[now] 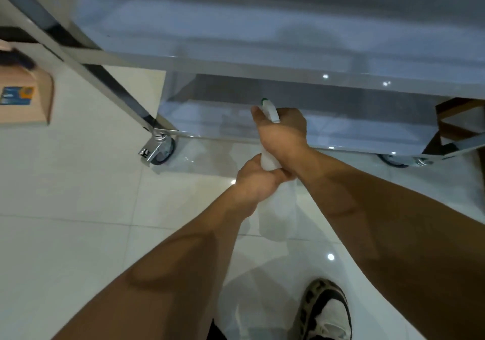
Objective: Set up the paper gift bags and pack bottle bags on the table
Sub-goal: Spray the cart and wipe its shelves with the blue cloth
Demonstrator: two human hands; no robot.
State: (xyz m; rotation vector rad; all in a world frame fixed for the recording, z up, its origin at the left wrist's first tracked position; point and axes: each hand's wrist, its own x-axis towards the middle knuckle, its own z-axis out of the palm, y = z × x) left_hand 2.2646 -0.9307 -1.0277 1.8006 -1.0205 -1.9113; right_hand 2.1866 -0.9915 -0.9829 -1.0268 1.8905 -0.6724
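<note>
White and translucent, the spray bottle [275, 208] hung over the pale glossy floor tiles [78, 187] in front of the person, above a patterned shoe [325, 310] at the bottom of the view. The left hand [258, 182] gripped the bottle's neck, its fingers curled tight around the plastic, while the right hand [283, 132] closed over the spray head, where a white nozzle with a green tip [269, 108] poked out past the knuckles; whether a finger lay on the trigger could not be told. The body looked like thin, light plastic, probably somewhat squashy and smooth enough to slip, so the narrow neck under the head seemed the surest place to hold it, with the lower body left free. How full it was could not be judged. Beyond the hands stood a steel table [262, 58] on castors [162, 150], its top and lower shelf shiny. Further left on the floor lay a cardboard box [29, 98] bearing a blue label. No gift bags showed anywhere in view.
</note>
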